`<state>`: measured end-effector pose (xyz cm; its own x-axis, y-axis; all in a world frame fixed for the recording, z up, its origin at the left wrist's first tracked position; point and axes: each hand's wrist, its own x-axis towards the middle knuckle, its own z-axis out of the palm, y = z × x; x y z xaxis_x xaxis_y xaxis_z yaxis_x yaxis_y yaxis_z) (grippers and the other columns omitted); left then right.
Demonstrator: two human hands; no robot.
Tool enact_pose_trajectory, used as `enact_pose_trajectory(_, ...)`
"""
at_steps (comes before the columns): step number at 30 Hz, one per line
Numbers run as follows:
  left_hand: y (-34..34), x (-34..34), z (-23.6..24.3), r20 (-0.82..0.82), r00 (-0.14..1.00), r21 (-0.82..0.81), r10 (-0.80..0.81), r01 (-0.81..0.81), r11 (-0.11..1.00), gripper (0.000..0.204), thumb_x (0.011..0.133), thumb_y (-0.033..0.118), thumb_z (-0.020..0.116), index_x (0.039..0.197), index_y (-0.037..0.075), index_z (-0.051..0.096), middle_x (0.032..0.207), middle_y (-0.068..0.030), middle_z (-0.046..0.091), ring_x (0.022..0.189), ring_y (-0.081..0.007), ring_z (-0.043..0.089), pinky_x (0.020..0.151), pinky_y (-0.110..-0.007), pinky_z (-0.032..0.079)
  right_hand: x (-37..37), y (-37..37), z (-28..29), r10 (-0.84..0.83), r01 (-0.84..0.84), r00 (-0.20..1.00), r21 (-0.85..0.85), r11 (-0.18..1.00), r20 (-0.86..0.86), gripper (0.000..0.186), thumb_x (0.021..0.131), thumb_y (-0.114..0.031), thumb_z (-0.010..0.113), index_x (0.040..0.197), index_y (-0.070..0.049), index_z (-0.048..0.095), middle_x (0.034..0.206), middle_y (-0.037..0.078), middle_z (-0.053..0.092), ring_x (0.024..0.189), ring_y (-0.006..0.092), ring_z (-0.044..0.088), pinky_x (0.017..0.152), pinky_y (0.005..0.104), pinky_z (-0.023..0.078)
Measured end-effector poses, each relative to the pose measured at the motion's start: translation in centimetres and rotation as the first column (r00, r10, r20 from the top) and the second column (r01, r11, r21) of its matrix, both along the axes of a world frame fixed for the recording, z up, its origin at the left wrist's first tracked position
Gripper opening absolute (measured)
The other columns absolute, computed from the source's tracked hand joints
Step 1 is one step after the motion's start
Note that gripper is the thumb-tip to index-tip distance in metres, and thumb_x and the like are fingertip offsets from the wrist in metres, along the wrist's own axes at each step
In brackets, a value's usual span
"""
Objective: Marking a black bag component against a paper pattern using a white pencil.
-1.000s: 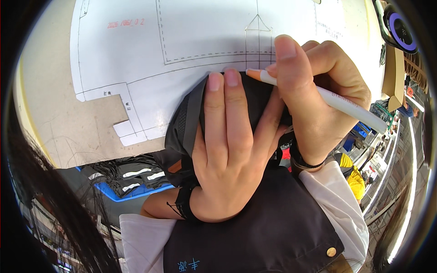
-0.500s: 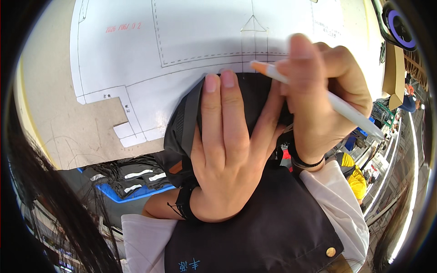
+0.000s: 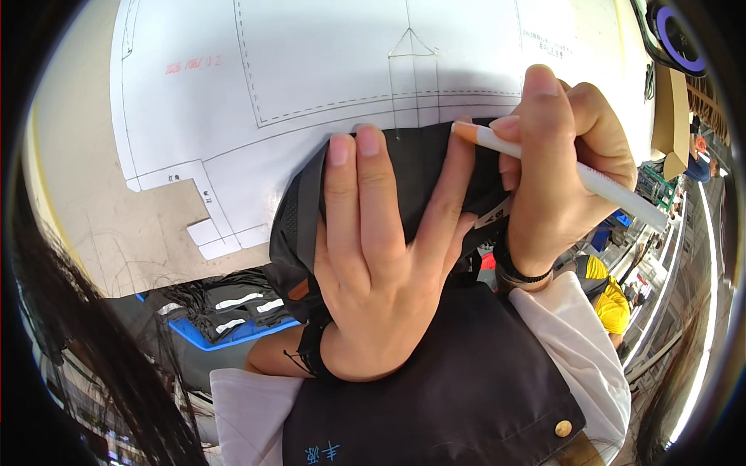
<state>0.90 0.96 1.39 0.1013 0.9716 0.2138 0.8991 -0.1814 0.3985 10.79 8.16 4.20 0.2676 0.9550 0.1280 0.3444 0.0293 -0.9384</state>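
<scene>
A folded black fabric piece (image 3: 420, 167) with a grey mesh-textured side lies over the lower part of a large white paper pattern (image 3: 186, 109) of printed and dashed lines. My left hand (image 3: 373, 264) lies spread on the fabric, fingertips near its top edge. My right hand (image 3: 556, 175) grips a white pen (image 3: 602, 186) with an orange end; the pointed tip rests at the fabric's top edge, just beside a finger of my left hand. The fabric's underside and part of my left thumb are hidden.
A pale worktable (image 3: 74, 163) carries the pattern. Below its edge sits a blue tray (image 3: 206, 334) of black pieces with white strips. At right are a dark device with a purple ring (image 3: 676, 39), a cardboard box (image 3: 668, 116) and a person in yellow (image 3: 612, 307).
My right hand and pen have shifted right along the fabric's top edge. My left hand, the fabric and the pattern appear slightly further left and lower in the view.
</scene>
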Motion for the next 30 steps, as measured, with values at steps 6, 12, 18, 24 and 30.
enact_pose_trajectory(6, 0.0, 0.1, 0.1, 0.001, 1.0, -0.014, -0.007, 0.007, 1.0, 0.036, 0.095, 0.042, 0.052, 0.119, 0.019, 0.067, 0.137, -0.0205, 0.037, 0.126, -0.0401, 0.039, 0.101, -0.048, 0.039, 0.7, -0.2, -0.2, 0.053, -0.052, 0.997, -0.027, 0.998, 0.062, 0.034, 0.09, -0.009, 0.06, 0.059, -0.005, 0.049, 0.055, 0.005, 0.058, 0.038, 0.0031, 0.038, 0.037, 0.0197, 0.034)
enact_pose_trajectory(12, 0.0, 0.3, 0.0, 0.03, 1.0, 0.011, 0.0, -0.001, 1.0, 0.035, 0.094, 0.041, 0.055, 0.117, 0.017, 0.068, 0.136, -0.0212, 0.038, 0.126, -0.0406, 0.039, 0.101, -0.048, 0.039, 0.8, -0.1, 0.0, 0.096, -0.088, 0.989, -0.075, 0.993, 0.111, 0.033, 0.091, -0.007, 0.059, 0.059, -0.005, 0.05, 0.055, 0.005, 0.058, 0.039, 0.0027, 0.038, 0.038, 0.0191, 0.035)
enact_pose_trajectory(18, 0.0, 0.3, -0.1, 0.031, 0.999, 0.015, 0.005, -0.006, 1.0, 0.035, 0.094, 0.04, 0.056, 0.116, 0.017, 0.068, 0.136, -0.0214, 0.038, 0.126, -0.0409, 0.039, 0.1, -0.049, 0.039, 0.9, -0.1, 0.0, 0.125, -0.116, 0.986, -0.084, 0.99, 0.112, 0.029, 0.088, 0.0, 0.056, 0.059, -0.003, 0.051, 0.057, 0.005, 0.059, 0.041, 0.0027, 0.04, 0.04, 0.0187, 0.039)
enact_pose_trajectory(24, 0.0, 0.2, -0.1, 0.039, 0.999, 0.012, -0.002, 0.001, 1.0, 0.035, 0.093, 0.04, 0.056, 0.116, 0.017, 0.068, 0.136, -0.0214, 0.038, 0.126, -0.0411, 0.039, 0.101, -0.049, 0.039, 1.0, 0.0, -0.2, 0.159, -0.155, 0.977, -0.045, 0.987, 0.138, 0.028, 0.087, 0.001, 0.057, 0.06, -0.003, 0.051, 0.057, 0.006, 0.059, 0.04, 0.0037, 0.041, 0.04, 0.0187, 0.038)
enact_pose_trajectory(30, 0.3, -0.1, -0.6, -0.019, 1.0, 0.066, 0.014, -0.013, 0.998, 0.033, 0.098, 0.039, 0.047, 0.121, 0.024, 0.066, 0.134, -0.0189, 0.042, 0.123, -0.0359, 0.044, 0.09, -0.041, 0.044, -0.4, 0.3, -0.2, -0.013, 0.015, 0.999, 0.06, 0.998, -0.035, 0.032, 0.091, -0.013, 0.058, 0.061, -0.004, 0.051, 0.053, 0.005, 0.053, 0.038, 0.0047, 0.036, 0.037, 0.0194, 0.028)
